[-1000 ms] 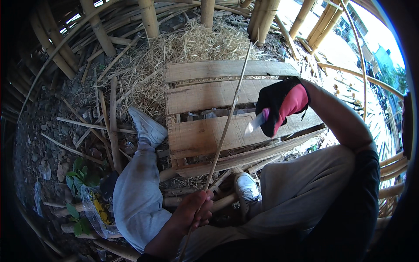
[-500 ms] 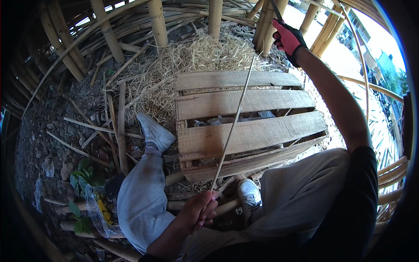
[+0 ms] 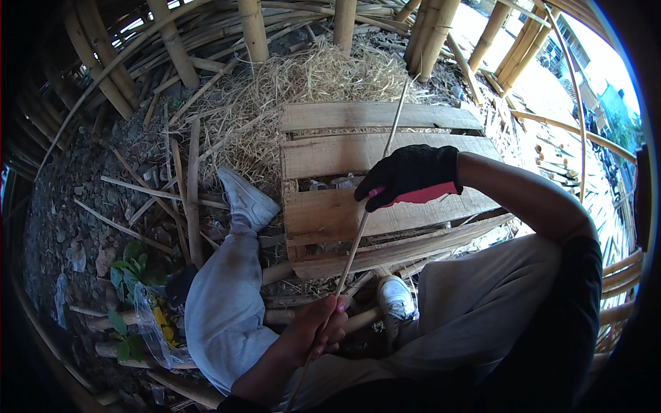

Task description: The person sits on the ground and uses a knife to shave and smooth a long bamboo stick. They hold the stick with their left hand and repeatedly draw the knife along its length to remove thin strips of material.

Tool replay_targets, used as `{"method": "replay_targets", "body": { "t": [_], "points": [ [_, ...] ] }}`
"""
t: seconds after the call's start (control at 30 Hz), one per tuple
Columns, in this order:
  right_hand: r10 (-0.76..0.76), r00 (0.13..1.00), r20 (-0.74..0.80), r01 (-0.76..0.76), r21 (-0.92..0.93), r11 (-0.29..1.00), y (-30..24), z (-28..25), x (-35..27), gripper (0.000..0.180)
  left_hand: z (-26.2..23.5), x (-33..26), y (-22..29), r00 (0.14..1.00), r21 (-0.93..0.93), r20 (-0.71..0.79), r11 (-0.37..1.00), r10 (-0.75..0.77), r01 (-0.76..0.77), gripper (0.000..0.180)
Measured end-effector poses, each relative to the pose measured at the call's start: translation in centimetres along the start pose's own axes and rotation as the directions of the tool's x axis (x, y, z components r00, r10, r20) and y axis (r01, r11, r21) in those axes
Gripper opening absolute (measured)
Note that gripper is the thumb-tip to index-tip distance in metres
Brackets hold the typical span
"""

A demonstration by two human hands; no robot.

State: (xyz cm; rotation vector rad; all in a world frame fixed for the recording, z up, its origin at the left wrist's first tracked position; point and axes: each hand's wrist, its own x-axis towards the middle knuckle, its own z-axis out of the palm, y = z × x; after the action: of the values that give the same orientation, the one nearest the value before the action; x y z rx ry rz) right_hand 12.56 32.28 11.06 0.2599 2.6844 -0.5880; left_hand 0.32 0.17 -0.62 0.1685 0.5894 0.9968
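A long thin bamboo strip point(image 3: 350, 265) slants from my lap up across the wooden crate point(image 3: 330, 157). Near its lower part my left hand point(image 3: 319, 330), bare, is closed around the strip. My right hand point(image 3: 413, 177), in a black and pink glove, is closed against the strip farther up, above the crate's slats. The knife seen in that hand half a second ago is hidden by the glove now. The strip's far end rises past the crate toward a heap of pale shavings point(image 3: 323, 79).
My white shoes point(image 3: 249, 201) stand beside and in front of the crate. Bamboo posts point(image 3: 253, 31) fence the far side. Loose bamboo sticks point(image 3: 193, 189) lie at the left on stony ground. A clear plastic bag point(image 3: 153, 327) with something yellow lies near a leafy plant point(image 3: 129, 272).
My right hand has come down and left from beside the far right posts to the middle of the strip. The left hand keeps its hold at nearly the same place.
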Motion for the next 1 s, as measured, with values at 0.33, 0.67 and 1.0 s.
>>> {"method": "replay_targets", "body": {
  "t": [0.33, 0.67, 1.0],
  "points": [
    [0.099, 0.972, -0.215, -0.088, 0.062, 0.994, 1.3, -1.9, 0.7, 0.044, -1.4, 0.5, -0.5, 0.982, -0.193, 0.166, 0.979, 0.093, -0.060, 0.041],
    [0.061, 0.916, -0.396, -0.032, 0.079, 0.996, 4.1, -3.9, 0.9, 0.033, -0.8, 0.3, -0.2, 0.981, -0.017, 0.161, 0.994, 0.109, -0.108, 0.048],
    [0.056, 0.868, -0.494, -0.049, 0.028, 0.998, 8.1, -5.3, 1.6, 0.035, -0.7, 0.3, -0.3, 0.978, 0.147, 0.111, 0.970, 0.178, -0.193, 0.052]
  ]
}}
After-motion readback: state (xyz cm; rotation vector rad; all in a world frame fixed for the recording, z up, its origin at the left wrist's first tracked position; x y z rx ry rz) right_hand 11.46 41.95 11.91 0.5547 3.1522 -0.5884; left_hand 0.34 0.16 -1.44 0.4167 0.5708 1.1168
